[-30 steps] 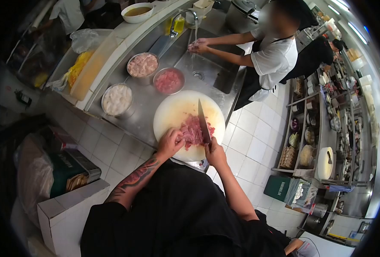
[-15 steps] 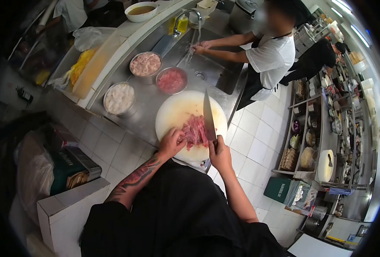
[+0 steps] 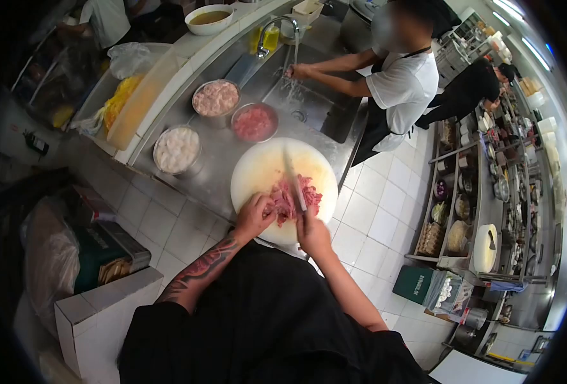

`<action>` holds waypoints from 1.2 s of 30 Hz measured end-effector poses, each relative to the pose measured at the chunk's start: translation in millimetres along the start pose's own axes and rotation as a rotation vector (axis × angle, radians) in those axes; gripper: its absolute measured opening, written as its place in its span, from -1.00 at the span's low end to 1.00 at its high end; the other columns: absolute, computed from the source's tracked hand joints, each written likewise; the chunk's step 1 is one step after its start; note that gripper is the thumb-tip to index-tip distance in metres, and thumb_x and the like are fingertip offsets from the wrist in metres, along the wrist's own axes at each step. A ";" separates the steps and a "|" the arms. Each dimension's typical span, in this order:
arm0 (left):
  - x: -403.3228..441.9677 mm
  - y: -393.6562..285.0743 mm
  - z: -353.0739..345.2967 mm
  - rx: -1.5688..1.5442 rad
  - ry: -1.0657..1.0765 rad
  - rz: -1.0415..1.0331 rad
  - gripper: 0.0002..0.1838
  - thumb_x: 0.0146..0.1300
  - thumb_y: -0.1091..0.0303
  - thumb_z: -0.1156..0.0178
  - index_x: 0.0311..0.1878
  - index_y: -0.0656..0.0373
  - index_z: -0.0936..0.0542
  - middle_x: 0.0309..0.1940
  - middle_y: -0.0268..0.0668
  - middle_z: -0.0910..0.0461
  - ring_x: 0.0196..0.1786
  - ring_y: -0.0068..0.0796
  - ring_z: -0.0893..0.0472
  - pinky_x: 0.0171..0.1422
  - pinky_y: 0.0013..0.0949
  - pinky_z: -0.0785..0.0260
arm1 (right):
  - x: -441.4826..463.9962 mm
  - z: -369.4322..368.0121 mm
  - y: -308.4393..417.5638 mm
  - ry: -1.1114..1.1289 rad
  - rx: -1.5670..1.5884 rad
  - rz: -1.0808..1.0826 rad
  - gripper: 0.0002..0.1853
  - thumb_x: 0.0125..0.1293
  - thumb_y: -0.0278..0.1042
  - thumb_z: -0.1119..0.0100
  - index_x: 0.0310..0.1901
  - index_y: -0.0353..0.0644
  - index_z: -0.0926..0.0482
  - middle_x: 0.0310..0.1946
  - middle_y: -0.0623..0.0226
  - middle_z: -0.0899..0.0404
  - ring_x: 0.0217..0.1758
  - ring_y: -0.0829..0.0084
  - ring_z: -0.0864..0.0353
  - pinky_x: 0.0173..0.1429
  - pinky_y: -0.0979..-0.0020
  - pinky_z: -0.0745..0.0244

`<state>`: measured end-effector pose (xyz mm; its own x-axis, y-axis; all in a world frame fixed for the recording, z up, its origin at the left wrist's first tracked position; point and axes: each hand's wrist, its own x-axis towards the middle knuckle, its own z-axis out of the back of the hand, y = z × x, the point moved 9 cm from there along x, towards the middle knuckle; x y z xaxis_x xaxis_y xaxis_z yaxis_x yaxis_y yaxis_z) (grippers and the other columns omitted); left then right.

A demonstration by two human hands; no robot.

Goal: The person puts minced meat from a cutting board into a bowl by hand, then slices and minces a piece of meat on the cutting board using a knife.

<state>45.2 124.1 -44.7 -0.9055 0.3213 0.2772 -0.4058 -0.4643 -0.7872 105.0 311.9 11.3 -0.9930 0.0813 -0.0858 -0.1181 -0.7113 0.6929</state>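
A round white cutting board lies in front of me with raw red meat on its middle, partly cut into small pieces. My right hand is wrapped round the handle of a large kitchen knife. The blade, blurred by motion, stands over the meat and points away from me. At the meat's left edge, my left hand presses down with its fingers curled on it. Its fingertips are partly hidden.
Metal bowls of pale pink meat, red meat and whitish pieces stand on the steel counter. Beyond, a person holds their hands under a running tap. Stocked shelves line the right side.
The knife has moved left across the meat, with my right hand. More small cut pieces now lie to the right of the blade. My left hand stays almost in place.
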 end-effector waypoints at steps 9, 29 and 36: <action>-2.9 -3.9 3.9 0.020 -0.048 -0.074 -0.69 0.26 0.36 -0.47 0.00 0.13 -0.60 -0.03 -0.18 -0.61 0.05 -0.04 -0.68 0.11 -0.05 -0.56 | 5.8 54.0 66.5 -0.020 0.125 0.057 -0.71 0.60 -0.24 -0.21 0.07 -0.24 -0.37 -0.32 -0.24 -0.72 -0.26 -0.36 -0.73 -0.16 -0.18 -0.60; -0.5 -3.0 3.7 0.017 -0.039 -0.075 -0.68 0.25 0.37 -0.48 0.02 0.13 -0.61 -0.02 -0.19 -0.61 0.05 -0.04 -0.68 0.12 -0.06 -0.57 | 5.8 20.2 28.7 0.160 -0.199 -0.011 -0.73 0.59 -0.19 -0.19 0.05 -0.21 -0.42 -0.31 -0.09 -0.78 -0.17 -0.27 -0.77 -0.09 -0.18 -0.65; -0.3 5.3 2.9 -0.029 -0.027 -0.021 -0.67 0.25 0.36 -0.48 0.02 0.14 -0.61 0.00 -0.19 -0.61 0.07 -0.01 -0.67 0.15 -0.04 -0.56 | 12.6 -2.0 -13.2 0.163 -0.211 0.040 -0.73 0.55 -0.16 -0.22 -0.04 -0.20 -0.48 -0.34 -0.17 -0.75 -0.26 -0.27 -0.77 -0.14 -0.24 -0.64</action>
<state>43.0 119.1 -47.3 -0.8999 0.3084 0.3084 -0.4215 -0.4335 -0.7965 94.0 320.9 -0.4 -0.9809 -0.0512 -0.1876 -0.0583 -0.8430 0.5348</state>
